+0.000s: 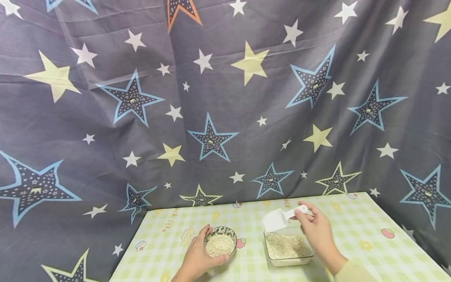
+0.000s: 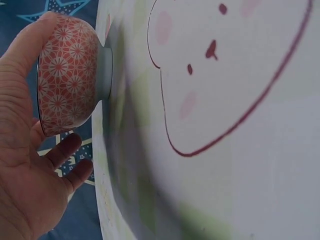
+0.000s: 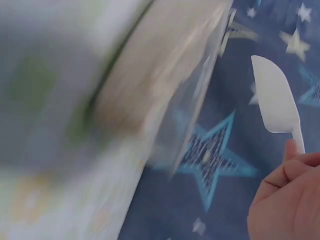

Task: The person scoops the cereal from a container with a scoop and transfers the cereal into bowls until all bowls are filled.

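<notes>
My left hand (image 1: 198,256) grips a small bowl by its side, thumb at the near rim and fingers round the far side. The bowl (image 1: 230,232) has a dark leaf pattern inside and holds pale oat flakes (image 1: 220,245). In the left wrist view the same bowl (image 2: 70,70) shows a red flower-patterned outside and a pale foot close to the cloth. My right hand (image 1: 318,232) pinches the handle of a white plastic scoop (image 1: 275,220), held up over the back of a clear rectangular container (image 1: 290,262) of oats (image 1: 286,245). No flakes show on the scoop.
A green-checked tablecloth (image 1: 162,243) with cartoon prints covers the table. Behind it hangs a dark curtain (image 1: 225,98) with stars, meeting the table's back edge. The container stands to the right of the bowl, with a gap of bare cloth between them.
</notes>
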Available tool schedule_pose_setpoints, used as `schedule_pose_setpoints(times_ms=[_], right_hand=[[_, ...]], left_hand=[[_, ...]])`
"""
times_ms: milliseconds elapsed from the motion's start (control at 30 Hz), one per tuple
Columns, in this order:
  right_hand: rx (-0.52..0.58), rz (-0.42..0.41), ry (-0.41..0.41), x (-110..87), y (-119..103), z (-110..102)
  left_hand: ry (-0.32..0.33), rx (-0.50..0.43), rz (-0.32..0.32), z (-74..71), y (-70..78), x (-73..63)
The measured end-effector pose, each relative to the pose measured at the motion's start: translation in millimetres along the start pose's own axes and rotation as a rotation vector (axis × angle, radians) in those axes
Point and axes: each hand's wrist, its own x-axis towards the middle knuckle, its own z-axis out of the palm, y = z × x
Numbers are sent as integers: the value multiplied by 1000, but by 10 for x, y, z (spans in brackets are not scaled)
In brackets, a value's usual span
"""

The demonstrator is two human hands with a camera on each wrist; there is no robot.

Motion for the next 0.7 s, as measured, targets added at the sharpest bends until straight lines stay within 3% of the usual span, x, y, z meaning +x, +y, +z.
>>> schedule_pose_setpoints(times_ms=[167, 333, 533, 700], right_hand=[[0, 77, 51, 44, 163, -528], [-26, 110, 56, 37, 231, -791], [-24, 92, 41, 32, 238, -802], [-86, 12, 1, -24, 229, -675]], left_hand=[[-10, 9, -12, -1, 22, 4], [8, 93, 29, -40, 117, -18], [75, 166, 224, 111, 535, -44], [-44, 147, 310, 416, 923, -64]])
